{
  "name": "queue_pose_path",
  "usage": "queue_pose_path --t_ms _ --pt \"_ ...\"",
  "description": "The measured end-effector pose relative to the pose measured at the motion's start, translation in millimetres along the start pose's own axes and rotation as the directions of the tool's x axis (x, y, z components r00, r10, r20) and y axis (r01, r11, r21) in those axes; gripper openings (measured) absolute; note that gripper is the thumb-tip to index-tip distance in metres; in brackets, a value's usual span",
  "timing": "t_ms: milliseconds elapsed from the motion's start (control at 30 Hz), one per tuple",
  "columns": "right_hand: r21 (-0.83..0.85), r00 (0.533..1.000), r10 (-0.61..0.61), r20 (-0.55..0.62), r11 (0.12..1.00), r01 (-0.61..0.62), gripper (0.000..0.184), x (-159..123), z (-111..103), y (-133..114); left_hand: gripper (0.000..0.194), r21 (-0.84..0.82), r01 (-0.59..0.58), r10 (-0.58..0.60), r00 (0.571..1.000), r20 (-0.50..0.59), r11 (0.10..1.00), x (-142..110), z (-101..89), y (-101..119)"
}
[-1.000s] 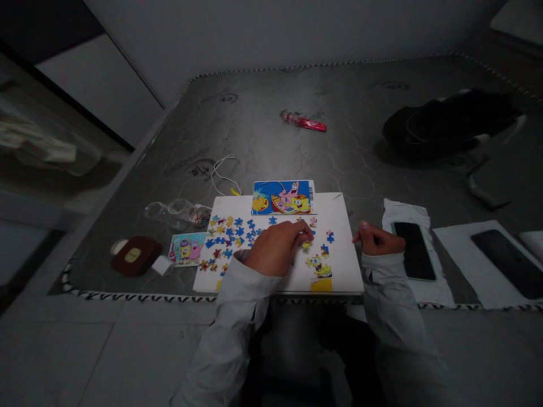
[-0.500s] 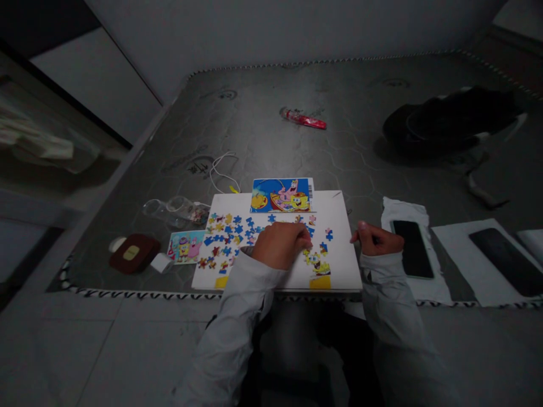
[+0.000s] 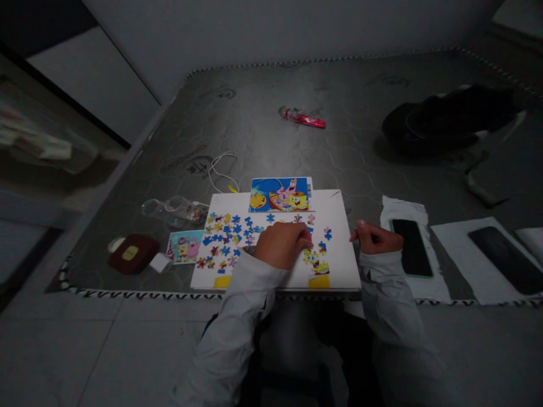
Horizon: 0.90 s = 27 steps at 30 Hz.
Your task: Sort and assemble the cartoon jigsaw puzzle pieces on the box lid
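My left hand (image 3: 283,244) is bent over a white board (image 3: 339,226), its fingers pinched at a yellow puzzle piece (image 3: 307,255) by the upper left of a joined yellow patch (image 3: 319,270) with a cartoon face. The fingertips partly cover that piece. My right hand (image 3: 376,237) is closed at the board's right edge; whatever its fingers hold is hidden. Loose blue puzzle pieces (image 3: 228,229) and others in red and yellow lie on the board's left half. Two loose pieces (image 3: 323,247) lie right of my left hand. A cartoon picture card (image 3: 280,195) lies at the board's back edge.
A second picture card (image 3: 185,247), a white adapter (image 3: 161,262) and a brown box (image 3: 134,253) lie left of the board. Behind them are a clear bottle (image 3: 176,210) and a white cable (image 3: 212,169). A phone (image 3: 410,247) lies at right, a red item (image 3: 303,118) farther back.
The yellow piece under my left fingertips now sits closer against the joined patch. My right hand has kept its place, and the whole view has shifted slightly.
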State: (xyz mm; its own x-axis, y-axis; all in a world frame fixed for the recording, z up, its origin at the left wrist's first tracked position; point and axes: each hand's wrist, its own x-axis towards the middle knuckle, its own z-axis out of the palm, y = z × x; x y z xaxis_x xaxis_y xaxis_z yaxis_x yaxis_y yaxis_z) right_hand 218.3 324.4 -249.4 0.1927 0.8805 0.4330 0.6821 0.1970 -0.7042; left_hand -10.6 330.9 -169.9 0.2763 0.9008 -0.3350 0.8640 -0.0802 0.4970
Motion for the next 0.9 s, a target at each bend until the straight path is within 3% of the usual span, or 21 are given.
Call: queue_pose_path --t_ms 900 --pt "-0.034 0.999 -0.015 0.030 0.999 0.016 0.058 3.6 0.4 9.0 0.012 -0.003 -0.033 0.033 0.998 -0.062 0.999 -4.7 -3.2 -2.0"
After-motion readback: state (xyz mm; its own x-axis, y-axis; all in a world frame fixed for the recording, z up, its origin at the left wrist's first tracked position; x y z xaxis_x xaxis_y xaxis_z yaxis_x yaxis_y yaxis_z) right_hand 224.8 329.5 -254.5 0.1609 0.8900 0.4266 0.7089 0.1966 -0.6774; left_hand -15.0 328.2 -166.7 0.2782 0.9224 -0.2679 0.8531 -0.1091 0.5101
